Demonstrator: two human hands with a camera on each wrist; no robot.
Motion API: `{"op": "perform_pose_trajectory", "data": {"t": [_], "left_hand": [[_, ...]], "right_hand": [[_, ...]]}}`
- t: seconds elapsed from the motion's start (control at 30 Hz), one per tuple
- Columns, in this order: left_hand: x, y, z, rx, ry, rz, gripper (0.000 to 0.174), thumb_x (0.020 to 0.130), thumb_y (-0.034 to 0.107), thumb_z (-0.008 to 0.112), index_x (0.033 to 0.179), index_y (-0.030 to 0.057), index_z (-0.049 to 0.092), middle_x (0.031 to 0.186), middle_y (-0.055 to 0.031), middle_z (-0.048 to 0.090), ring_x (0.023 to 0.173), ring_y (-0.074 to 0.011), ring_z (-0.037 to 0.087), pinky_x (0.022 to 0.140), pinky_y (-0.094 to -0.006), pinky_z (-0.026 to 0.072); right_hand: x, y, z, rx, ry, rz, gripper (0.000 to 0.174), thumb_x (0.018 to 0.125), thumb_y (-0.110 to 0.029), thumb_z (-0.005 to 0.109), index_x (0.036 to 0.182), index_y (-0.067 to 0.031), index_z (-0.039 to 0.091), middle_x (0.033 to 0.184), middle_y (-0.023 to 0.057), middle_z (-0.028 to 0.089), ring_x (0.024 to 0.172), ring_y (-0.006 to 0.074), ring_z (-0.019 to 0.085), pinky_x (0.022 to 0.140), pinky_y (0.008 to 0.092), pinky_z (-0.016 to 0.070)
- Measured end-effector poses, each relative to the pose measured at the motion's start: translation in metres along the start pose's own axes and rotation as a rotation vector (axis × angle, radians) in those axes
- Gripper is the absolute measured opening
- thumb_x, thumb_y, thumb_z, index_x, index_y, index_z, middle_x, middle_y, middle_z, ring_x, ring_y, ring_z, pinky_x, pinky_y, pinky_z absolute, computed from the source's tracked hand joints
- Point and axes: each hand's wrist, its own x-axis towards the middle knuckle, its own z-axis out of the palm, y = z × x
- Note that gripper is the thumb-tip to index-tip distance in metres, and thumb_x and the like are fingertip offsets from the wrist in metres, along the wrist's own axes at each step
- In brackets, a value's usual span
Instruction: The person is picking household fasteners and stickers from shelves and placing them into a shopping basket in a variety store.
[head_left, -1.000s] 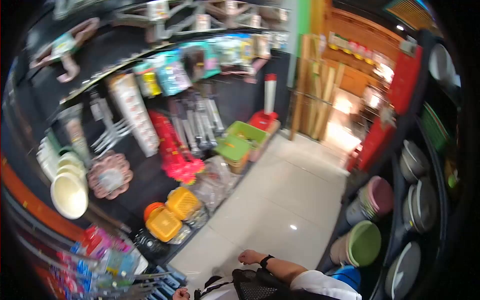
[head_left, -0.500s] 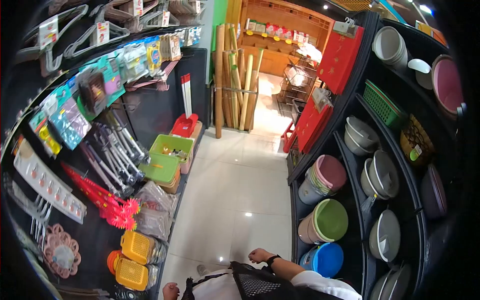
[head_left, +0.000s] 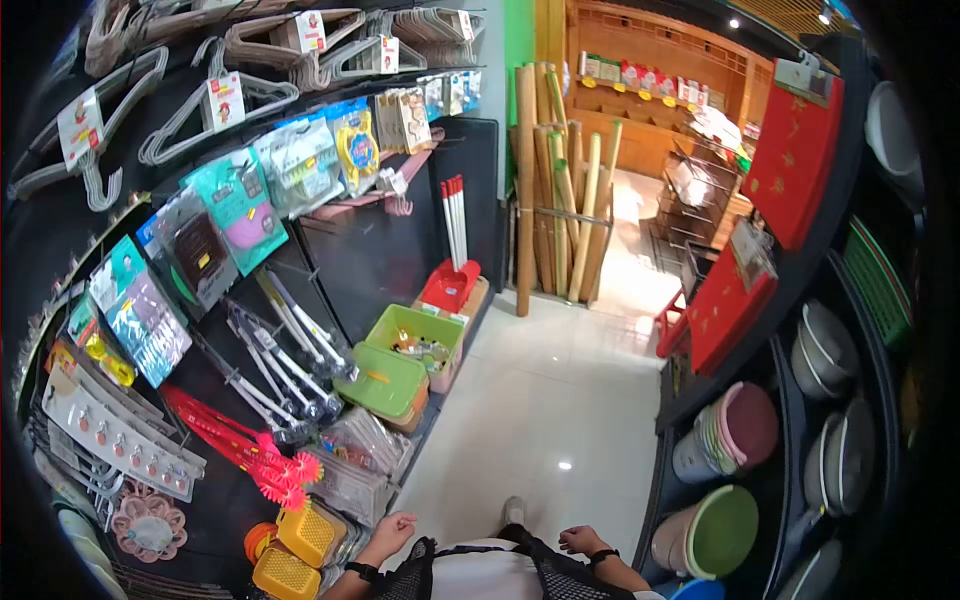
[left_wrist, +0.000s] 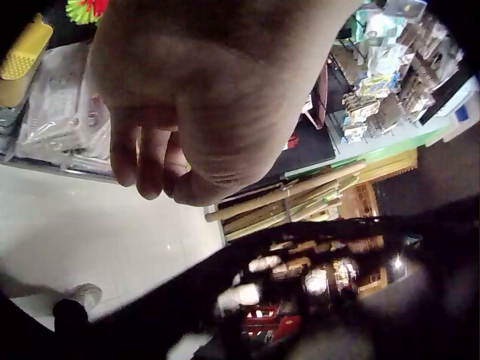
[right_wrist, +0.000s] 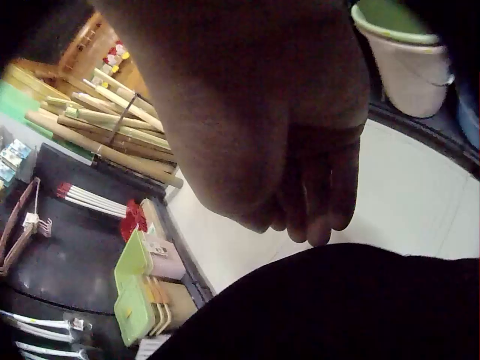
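Observation:
My left hand (head_left: pixel 390 535) hangs low in front of my body with loosely bent fingers and nothing in them. In the left wrist view its palm side (left_wrist: pixel 217 127) shows close up over the floor. On the other side my right hand (head_left: pixel 577 541) also hangs loose and holds nothing. Seen from the right wrist, its fingers (right_wrist: pixel 319 195) dangle slightly curled. Nearest to the left hand are clear plastic packs (head_left: pixel 350 485) and yellow baskets (head_left: pixel 308 535) at the foot of the left display. A green-lined bucket (head_left: pixel 722 530) stands to the right of the right hand.
A tiled aisle (head_left: pixel 500 420) runs ahead between a hanging display and dark shelves. Hangers (head_left: pixel 215 110), green storage boxes (head_left: pixel 395 380) and a red dustpan (head_left: pixel 450 287) line the left. Wooden poles (head_left: pixel 550 190) stand at the far end. Grey basins (head_left: pixel 825 350) fill shelves at right.
The head view has swung about, first toward the right and then back left. My left hand has come forward and farther into view. One foot now shows ahead of my body.

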Motion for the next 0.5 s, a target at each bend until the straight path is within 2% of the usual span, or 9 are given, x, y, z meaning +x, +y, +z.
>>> {"op": "perform_pose_trajectory", "data": {"t": [0.03, 0.17, 0.23, 0.3, 0.33, 0.4, 0.5], "left_hand": [[0.014, 0.009, 0.01, 0.001, 0.02, 0.007, 0.023, 0.083, 0.008, 0.063, 0.105, 0.0017, 0.064, 0.078, -0.0002, 0.061, 0.07, -0.0061, 0.055, 0.063, -0.0219, 0.0454], [0.071, 0.052, 0.039, -0.156, 0.064, -0.171, 0.023, 0.084, 0.009, 0.064, 0.106, 0.0024, 0.064, 0.08, 0.0011, 0.061, 0.071, -0.0066, 0.055, 0.064, -0.0213, 0.0459], [0.108, 0.058, 0.046, -0.102, 0.049, -0.057, 0.024, 0.085, 0.01, 0.064, 0.107, 0.0019, 0.064, 0.082, 0.0008, 0.061, 0.073, -0.0068, 0.057, 0.067, -0.0218, 0.0472], [0.136, 0.109, 0.053, -0.061, 0.073, -0.037, 0.023, 0.085, 0.01, 0.064, 0.107, 0.0015, 0.064, 0.083, 0.0005, 0.062, 0.074, -0.0069, 0.057, 0.068, -0.022, 0.0476], [0.15, 0.129, 0.056, -0.02, 0.089, -0.01, 0.023, 0.086, 0.01, 0.063, 0.107, 0.0011, 0.063, 0.084, 0.0002, 0.062, 0.076, -0.0069, 0.057, 0.069, -0.0222, 0.0479], [0.179, 0.132, 0.063, -0.062, 0.091, -0.021, 0.023, 0.086, 0.01, 0.063, 0.107, 0.001, 0.063, 0.085, -0.0005, 0.062, 0.077, -0.0075, 0.058, 0.071, -0.0226, 0.0483], [0.233, 0.147, 0.065, -0.04, 0.086, -0.014, 0.023, 0.087, 0.011, 0.063, 0.107, 0.0016, 0.064, 0.087, -0.0027, 0.064, 0.08, -0.0096, 0.06, 0.075, -0.0243, 0.0494]], "right_hand": [[0.016, -0.024, -0.014, 0.01, -0.008, -0.022, 0.028, 0.088, -0.02, 0.058, 0.098, 0.003, 0.068, 0.085, 0.0085, 0.069, 0.074, 0.018, 0.069, 0.06, 0.0303, 0.0545], [0.059, -0.127, -0.069, 0.008, 0.003, -0.166, 0.031, 0.088, -0.022, 0.058, 0.101, 0.0037, 0.068, 0.085, 0.0091, 0.07, 0.075, 0.0183, 0.069, 0.062, 0.0302, 0.0548], [0.08, -0.169, -0.087, -0.12, -0.003, -0.253, 0.033, 0.088, -0.025, 0.058, 0.102, 0.0035, 0.068, 0.085, 0.0092, 0.071, 0.074, 0.0178, 0.069, 0.064, 0.0299, 0.0551], [0.097, -0.207, -0.105, -0.191, 0.0, -0.269, 0.036, 0.088, -0.028, 0.058, 0.103, 0.0026, 0.069, 0.085, 0.0099, 0.071, 0.075, 0.0172, 0.069, 0.067, 0.0296, 0.0552], [0.105, -0.225, -0.11, -0.269, -0.018, -0.28, 0.036, 0.089, -0.027, 0.058, 0.106, 0.0018, 0.068, 0.09, 0.0102, 0.071, 0.079, 0.0177, 0.069, 0.068, 0.0299, 0.0557], [0.116, -0.252, -0.113, -0.324, -0.043, -0.289, 0.037, 0.09, -0.028, 0.057, 0.111, 0.0005, 0.066, 0.096, 0.0104, 0.071, 0.084, 0.0179, 0.069, 0.071, 0.0303, 0.0556], [0.135, -0.289, -0.115, -0.312, -0.084, -0.37, 0.042, 0.087, -0.033, 0.057, 0.109, 0.0009, 0.067, 0.091, 0.0119, 0.072, 0.082, 0.0189, 0.07, 0.074, 0.0314, 0.0546]]}}
